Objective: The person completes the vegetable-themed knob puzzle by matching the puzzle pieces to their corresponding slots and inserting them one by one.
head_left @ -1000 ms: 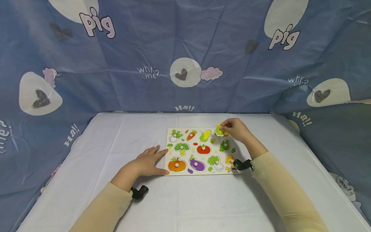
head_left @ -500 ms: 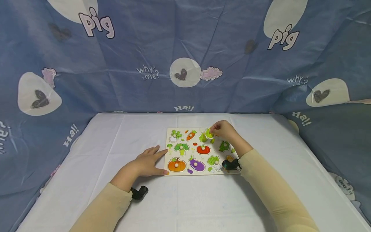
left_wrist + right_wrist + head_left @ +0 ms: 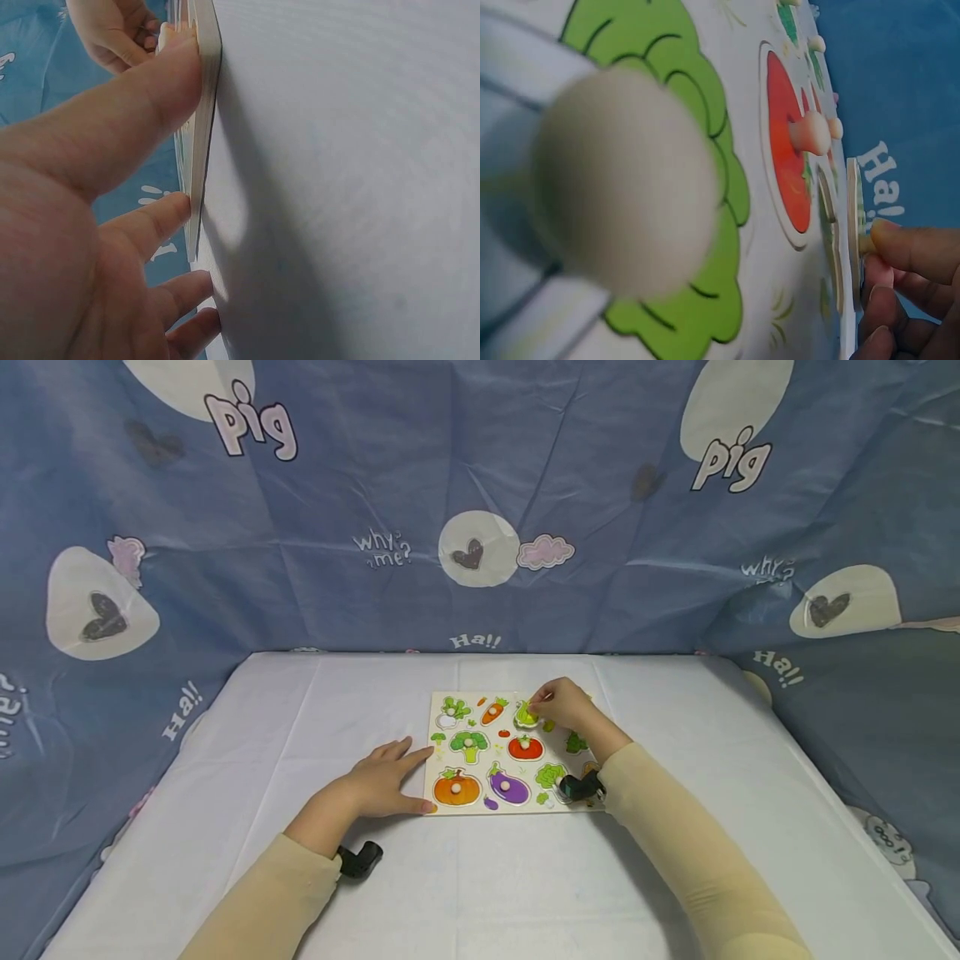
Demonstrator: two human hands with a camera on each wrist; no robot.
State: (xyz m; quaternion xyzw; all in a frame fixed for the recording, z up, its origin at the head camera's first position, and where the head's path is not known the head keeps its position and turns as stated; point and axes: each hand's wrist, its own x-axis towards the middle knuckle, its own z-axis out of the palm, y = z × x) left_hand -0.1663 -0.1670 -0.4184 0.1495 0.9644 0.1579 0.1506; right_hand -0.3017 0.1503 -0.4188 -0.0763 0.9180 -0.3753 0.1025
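A wooden vegetable puzzle board [image 3: 517, 811] lies flat on the white table. At its left edge my left hand [image 3: 382, 779] has spread fingers. Its thumb touches the front left corner, and the left wrist view shows thumb and index finger against the board's side [image 3: 202, 135]. With thumb and fingertips my right hand [image 3: 564, 702] pinches the small knob [image 3: 865, 245] of a green and yellow corn puzzle piece [image 3: 523, 717]. This piece is close over the corn spot in the back row. In the right wrist view the piece appears edge-on, just off the board face.
Around it on the board are a carrot piece [image 3: 492, 712], a tomato piece [image 3: 526, 748], a broccoli piece [image 3: 468, 743], a pumpkin piece [image 3: 457, 788] and an eggplant piece [image 3: 509, 786], with raised knobs. A blue printed cloth [image 3: 480, 602] hangs behind the table.
My right hand has moved left and slightly toward me with the corn puzzle piece, from the board's back right to over the corn spot. My left hand has stayed in place.
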